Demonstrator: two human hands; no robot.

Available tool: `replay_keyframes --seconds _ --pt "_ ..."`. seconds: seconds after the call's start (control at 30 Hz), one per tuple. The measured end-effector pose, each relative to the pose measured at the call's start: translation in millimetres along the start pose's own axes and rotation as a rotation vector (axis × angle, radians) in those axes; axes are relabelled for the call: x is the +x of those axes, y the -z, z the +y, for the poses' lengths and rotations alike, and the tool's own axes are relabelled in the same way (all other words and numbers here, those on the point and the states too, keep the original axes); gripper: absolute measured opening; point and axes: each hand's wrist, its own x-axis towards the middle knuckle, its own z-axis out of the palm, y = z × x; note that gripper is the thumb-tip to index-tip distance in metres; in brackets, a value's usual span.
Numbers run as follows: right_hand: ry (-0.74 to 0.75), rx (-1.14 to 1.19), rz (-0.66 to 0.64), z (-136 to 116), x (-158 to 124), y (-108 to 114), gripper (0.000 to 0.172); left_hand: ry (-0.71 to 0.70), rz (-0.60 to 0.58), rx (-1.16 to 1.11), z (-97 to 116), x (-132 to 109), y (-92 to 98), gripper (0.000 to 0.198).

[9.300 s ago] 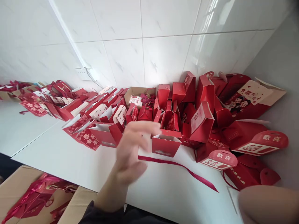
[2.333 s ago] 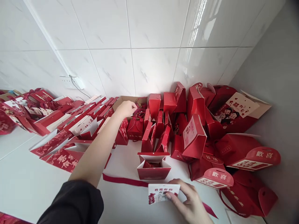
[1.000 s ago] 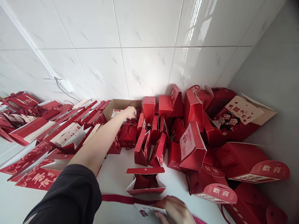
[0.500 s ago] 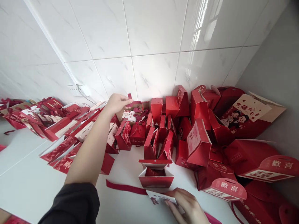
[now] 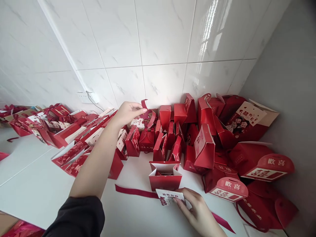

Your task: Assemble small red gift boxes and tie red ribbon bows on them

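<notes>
Head view: your left hand [image 5: 128,113] is raised over the rear of the tabletop [image 5: 138,214], thumb and fingers pinched together on a dark red ribbon [image 5: 144,104]. A short end stands up above the fingertips, and a curled length shows to their right. Just below those fingertips, white printed cards [image 5: 137,122] lie in a cardboard tray [image 5: 155,112], largely screened from view.

Your right hand [image 5: 196,205] is low and nearer to you, closed on a white card [image 5: 170,197] between thumb and fingers, its printed face visible and slightly tilted. Immediately beyond that card stands an open red box [image 5: 165,182], upright, with folded dark red material inside. A flat ribbon [image 5: 133,191] lies to the left of the right hand, and a ribbon end [image 5: 223,222] emerges to its right; whether they are one strip you cannot tell, the middle being covered.

To the right of your right hand, two red boxes with rounded flaps [image 5: 228,189] rest on the tabletop. Between your hands and farther back, smaller red boxes [image 5: 160,148] are grouped closely. Left of your left arm, open red bags [image 5: 67,154] stand in rows.
</notes>
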Motion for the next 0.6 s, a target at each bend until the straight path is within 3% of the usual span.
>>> replay_keyframes --seconds 0.13,0.27,0.6 --pt "-0.066 0.008 -0.033 5 0 1 0.015 -0.035 -0.011 -0.072 10 -9 -12.8 0.036" --pt "-0.080 -0.025 -0.042 8 -3 1 0.015 0.022 0.039 -0.154 14 -43 -19.7 0.037" --pt "-0.030 -0.023 -0.107 6 -11 2 0.012 0.282 -0.009 -0.046 -30 -142 -25.8 0.031"
